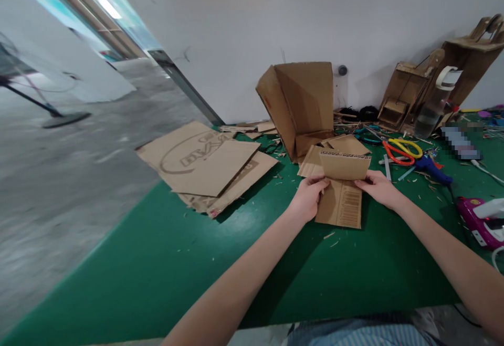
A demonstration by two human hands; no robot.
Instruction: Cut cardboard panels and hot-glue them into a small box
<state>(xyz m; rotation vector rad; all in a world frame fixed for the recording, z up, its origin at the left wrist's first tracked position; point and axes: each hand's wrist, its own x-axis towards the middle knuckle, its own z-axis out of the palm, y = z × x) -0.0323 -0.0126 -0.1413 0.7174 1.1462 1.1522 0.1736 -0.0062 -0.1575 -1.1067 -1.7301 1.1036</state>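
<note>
A small cardboard piece (345, 166) stands raised, its corrugated edge facing up. Below it a flat cardboard piece with printed lines (339, 205) lies on the green table. My left hand (309, 196) pinches the left lower corner of the raised piece, and my right hand (378, 186) grips its right lower corner. Both hands are closed, close to where the two pieces meet. Whether these pieces are joined cannot be made out. Just behind lie more cardboard scraps (311, 162), next to an open cardboard box (305, 94).
Large cardboard sheets (205, 162) lie to the left on the green table (165, 272). At right are scissors (399, 151), a blue glue gun (433, 168), a water bottle (433, 104), a phone (460, 142) and a magenta device (478, 222). A white partition (228, 46) rises behind.
</note>
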